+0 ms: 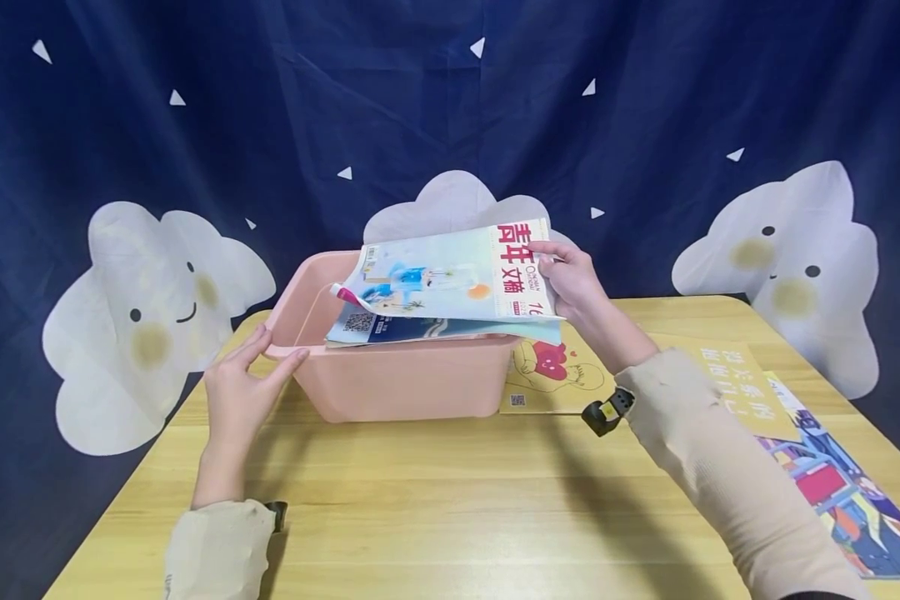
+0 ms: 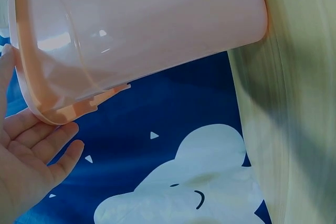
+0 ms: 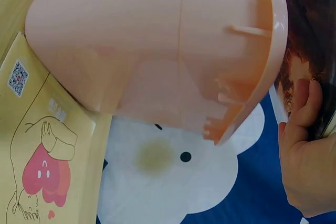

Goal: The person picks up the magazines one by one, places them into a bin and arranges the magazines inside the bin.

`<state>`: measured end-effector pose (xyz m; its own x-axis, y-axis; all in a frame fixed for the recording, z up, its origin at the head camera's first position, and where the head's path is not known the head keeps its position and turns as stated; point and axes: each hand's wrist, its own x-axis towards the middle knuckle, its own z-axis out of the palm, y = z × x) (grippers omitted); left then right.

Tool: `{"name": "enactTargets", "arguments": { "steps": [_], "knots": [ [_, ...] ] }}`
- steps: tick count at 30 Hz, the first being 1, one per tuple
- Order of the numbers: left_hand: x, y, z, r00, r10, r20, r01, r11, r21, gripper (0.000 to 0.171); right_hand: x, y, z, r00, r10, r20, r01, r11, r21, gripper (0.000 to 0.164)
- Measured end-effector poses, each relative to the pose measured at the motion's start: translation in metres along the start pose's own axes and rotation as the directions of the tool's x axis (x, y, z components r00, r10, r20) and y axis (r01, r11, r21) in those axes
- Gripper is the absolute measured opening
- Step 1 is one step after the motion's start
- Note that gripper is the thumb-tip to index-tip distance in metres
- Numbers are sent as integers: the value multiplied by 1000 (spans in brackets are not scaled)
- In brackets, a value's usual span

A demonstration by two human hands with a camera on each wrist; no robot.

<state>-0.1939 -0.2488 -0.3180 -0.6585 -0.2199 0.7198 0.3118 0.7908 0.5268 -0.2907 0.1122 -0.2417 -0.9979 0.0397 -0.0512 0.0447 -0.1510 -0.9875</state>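
Observation:
A pink plastic bin (image 1: 412, 379) stands on the table. My left hand (image 1: 242, 387) holds its near left corner, thumb on the front rim; in the left wrist view, the fingers (image 2: 55, 140) lie under the rim. Over the bin's opening, my right hand (image 1: 573, 283) pinches the right edge of a pale blue magazine (image 1: 438, 279) with red Chinese lettering. Its left end bends, with one corner curled up. Just below it, a darker blue magazine (image 1: 390, 330) lies across the bin's top. The right wrist view shows fingers against a dark printed underside (image 3: 310, 30). The bin's inside is mostly hidden.
A yellow book (image 1: 562, 387) with a pink heart drawing lies right of the bin, partly under my right arm. Further right are another yellow book (image 1: 750, 392) and a colourful illustrated one (image 1: 847, 492). A dark blue curtain (image 1: 420, 100) with white clouds hangs behind the wooden table (image 1: 435, 517).

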Motion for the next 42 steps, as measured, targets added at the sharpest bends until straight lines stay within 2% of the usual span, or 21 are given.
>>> {"name": "enactTargets", "arguments": {
  "steps": [5, 14, 20, 29, 42],
  "knots": [
    [0, 2, -1, 999, -31, 21, 31, 1000, 0, 54, 2, 0, 9, 1000, 4, -4, -4, 1000, -2, 30],
    [0, 1, -1, 999, -34, 13, 34, 999, 7, 56, 8, 4, 27, 1000, 0, -19, 0, 1000, -6, 29],
    [0, 1, 0, 999, -38, 17, 38, 999, 7, 56, 14, 12, 37, 1000, -5, -29, 3, 999, -46, 27],
    [1, 2, 0, 999, -51, 17, 51, 999, 1, 57, 19, 18, 54, 999, -2, -43, -5, 987, -162, 25],
    [0, 0, 0, 1000, -6, -16, 6, 1000, -2, 54, 22, 23, 86, 997, -45, -66, 21, 943, -332, 26]
  ]
}}
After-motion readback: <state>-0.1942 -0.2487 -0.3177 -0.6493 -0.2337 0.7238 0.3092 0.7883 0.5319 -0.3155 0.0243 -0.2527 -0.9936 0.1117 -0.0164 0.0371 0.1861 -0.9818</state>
